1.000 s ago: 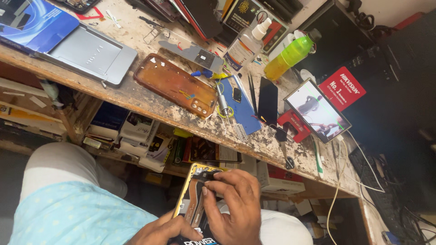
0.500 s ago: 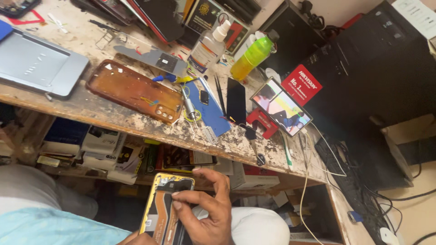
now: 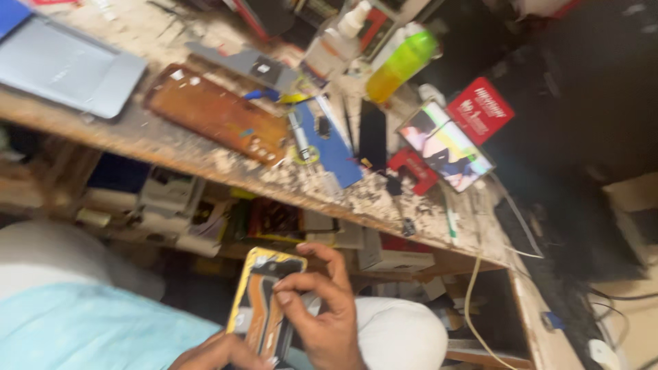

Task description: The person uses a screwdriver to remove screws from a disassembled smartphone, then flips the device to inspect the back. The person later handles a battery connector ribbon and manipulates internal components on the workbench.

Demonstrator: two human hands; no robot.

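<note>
An opened phone (image 3: 264,301) with a yellow rim and brown and black insides rests over my lap, below the bench edge. My right hand (image 3: 322,312) curls over its right side with fingertips pressing on the inner parts. My left hand (image 3: 209,353) holds the phone from underneath at the bottom edge; only its fingers show. The picture is blurred by motion.
A worn wooden bench (image 3: 205,147) carries a grey tablet (image 3: 65,65), a brown phone back cover (image 3: 216,113), a blue panel (image 3: 332,147), a black phone (image 3: 373,133), a lit phone (image 3: 445,147), a red card (image 3: 480,109), a green-yellow bottle (image 3: 401,65). Boxes fill the shelf (image 3: 226,219) beneath.
The camera has swung, so the bench sits differently in view. My right hand has shifted over the phone's upper right, fingers still working on its insides. Both hands keep hold.
</note>
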